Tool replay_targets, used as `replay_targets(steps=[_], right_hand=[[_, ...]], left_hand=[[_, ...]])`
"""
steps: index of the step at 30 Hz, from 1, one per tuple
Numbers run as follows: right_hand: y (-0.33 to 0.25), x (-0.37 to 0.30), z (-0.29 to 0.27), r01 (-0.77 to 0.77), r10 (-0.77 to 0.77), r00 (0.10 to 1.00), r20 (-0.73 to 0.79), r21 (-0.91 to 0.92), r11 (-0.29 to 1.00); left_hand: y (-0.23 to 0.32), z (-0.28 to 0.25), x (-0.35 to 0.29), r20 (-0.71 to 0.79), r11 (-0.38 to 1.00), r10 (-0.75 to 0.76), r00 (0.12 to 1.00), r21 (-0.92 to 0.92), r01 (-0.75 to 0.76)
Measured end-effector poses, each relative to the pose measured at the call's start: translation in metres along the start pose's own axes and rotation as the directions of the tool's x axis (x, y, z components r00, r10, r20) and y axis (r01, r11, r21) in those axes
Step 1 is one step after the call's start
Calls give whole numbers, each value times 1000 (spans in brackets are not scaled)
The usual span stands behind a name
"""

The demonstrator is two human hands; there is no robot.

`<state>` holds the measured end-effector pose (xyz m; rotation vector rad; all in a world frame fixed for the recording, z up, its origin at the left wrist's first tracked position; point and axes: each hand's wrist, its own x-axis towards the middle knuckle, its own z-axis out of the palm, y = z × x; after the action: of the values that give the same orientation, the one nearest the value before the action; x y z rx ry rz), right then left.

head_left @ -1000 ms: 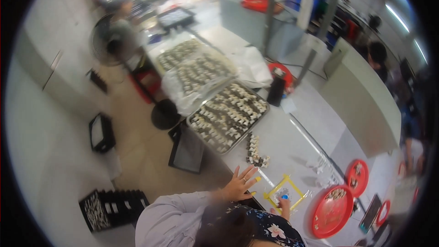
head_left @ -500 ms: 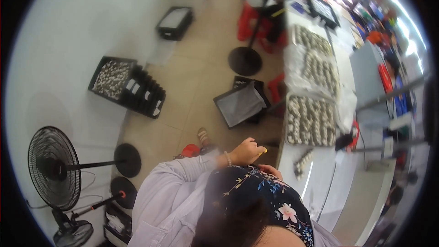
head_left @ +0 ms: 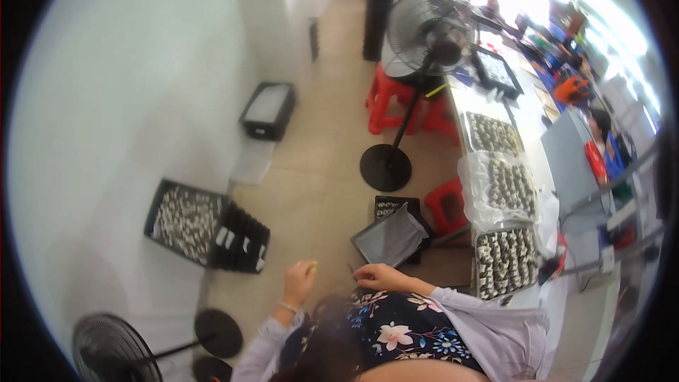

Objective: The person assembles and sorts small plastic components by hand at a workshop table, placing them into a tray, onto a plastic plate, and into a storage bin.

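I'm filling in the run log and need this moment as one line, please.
left hand: raised, pinching small yellow piece | right hand: empty-looking, near empty black tray | black crates on floor at left

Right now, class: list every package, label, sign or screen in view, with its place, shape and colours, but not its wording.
Plastic bag: clear, crumpled, over the middle tray on the long table.
Crate: black, rectangular, on the floor left, filled with small pale parts.
Box: black, rectangular, pale top, by the wall.
Labels, signs, screens: none clear enough to tell.

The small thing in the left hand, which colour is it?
Yellow: the small thing shows at the left hand's fingertips in the head view.
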<state>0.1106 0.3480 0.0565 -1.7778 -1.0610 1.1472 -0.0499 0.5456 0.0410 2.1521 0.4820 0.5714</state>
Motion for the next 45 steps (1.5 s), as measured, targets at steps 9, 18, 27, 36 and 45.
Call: replay_targets(steps=[9,18,27,36,45], right_hand=[[1,115,-10,52,53,950,309,-322,945],[-39,242,-20,114,31,876,481,-270,956],[52,351,1,161,-112,867,485,-60,985],[202,446,102,-370,421,891,-171,265,890],[123,467,127,-539,591,744,-313,241,807]], left_hand=[[-45,6,21,-97,947,-318,943,-82,311],[-132,-66,70,-437,890,-451,778,-156,428],[-327,-161,133,-506,767,-477,718,158,621],[-565,-186,268,-172,802,-569,804,101,589],[-651,-185,322,-135,632,-647,750,455,627]])
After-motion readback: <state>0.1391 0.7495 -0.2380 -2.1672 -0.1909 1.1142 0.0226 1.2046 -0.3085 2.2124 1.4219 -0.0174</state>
